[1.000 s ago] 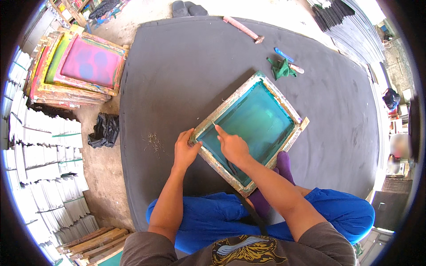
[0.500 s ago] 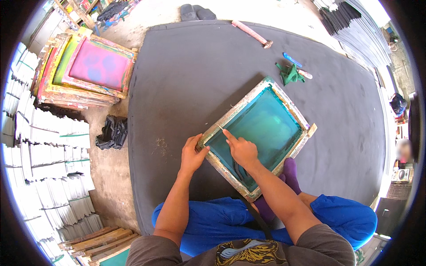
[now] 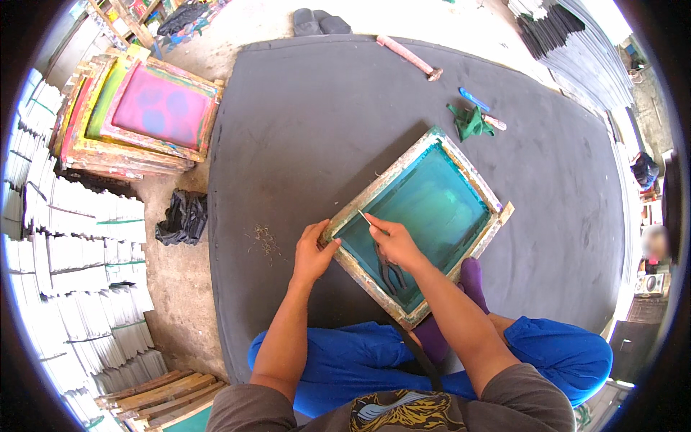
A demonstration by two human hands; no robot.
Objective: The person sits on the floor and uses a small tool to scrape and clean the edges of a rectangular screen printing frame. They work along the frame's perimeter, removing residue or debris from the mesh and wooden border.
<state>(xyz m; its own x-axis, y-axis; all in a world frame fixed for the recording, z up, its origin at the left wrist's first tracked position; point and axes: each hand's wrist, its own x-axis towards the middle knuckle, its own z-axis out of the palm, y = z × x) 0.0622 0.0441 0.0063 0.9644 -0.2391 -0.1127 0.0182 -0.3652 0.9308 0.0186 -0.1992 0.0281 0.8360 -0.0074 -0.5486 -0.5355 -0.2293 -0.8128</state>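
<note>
A wooden screen-printing frame (image 3: pixel 399 169) with teal mesh lies tilted in front of my legs, its wood stained with paint. My left hand (image 3: pixel 314 252) grips its left corner, thumb on the wood. Over the mesh near the left rail, my right hand (image 3: pixel 394 241) pinches a thin pale sliver (image 3: pixel 365 217) between thumb and finger. Its tip points at the wooden rail, and its kind is too small to make out. Dark-handled pliers (image 3: pixel 392 277) rest on the mesh just below my right hand, which partly hides them.
On the dark mat (image 3: pixel 302 129) lie a hammer (image 3: pixel 407 55), a blue-handled tool (image 3: pixel 473 98), a green cloth (image 3: pixel 471 122) and thin scraps (image 3: pixel 265 241). Stacked frames (image 3: pixel 155 104) and a black plastic bag (image 3: pixel 183 216) stand left, beside white stacks (image 3: pixel 86 216). Grey slippers (image 3: pixel 320 21) lie beyond.
My right hand has shifted slightly, going from a pointing finger at the rail to a pinch on the pale sliver. The pliers' handles show more. My left hand stays on the corner.
</note>
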